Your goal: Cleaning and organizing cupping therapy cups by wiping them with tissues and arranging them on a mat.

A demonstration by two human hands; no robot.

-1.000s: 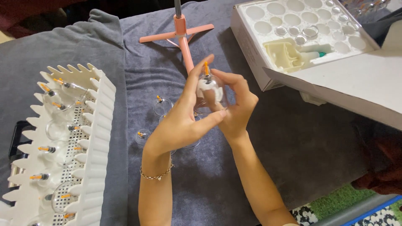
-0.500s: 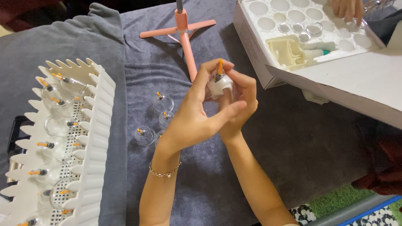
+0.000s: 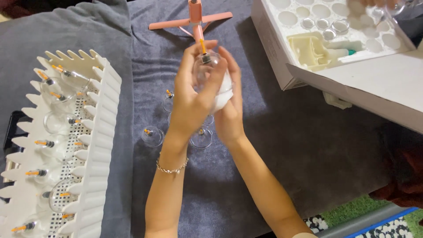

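Observation:
My left hand (image 3: 194,94) grips a clear glass cup (image 3: 207,66) with an orange-tipped valve pointing up and away. My right hand (image 3: 229,105) presses a white cloth (image 3: 222,92) against the cup's far side. Both hands hover over a grey towel (image 3: 286,145). Under them stand several small clear cups with orange valves, one at the left (image 3: 152,136) and one below my wrists (image 3: 201,138).
A white slotted rack (image 3: 94,145) at the left holds several clear cups. A pink tripod stand (image 3: 194,20) rests at the top. An open white box (image 3: 348,57) with round foam wells sits at the right; another person's hand (image 3: 374,3) reaches in.
My hands have shifted slightly and turned the cup, and the white cloth now shows more at its side. The view has drifted, bringing the loose cups on the towel into sight.

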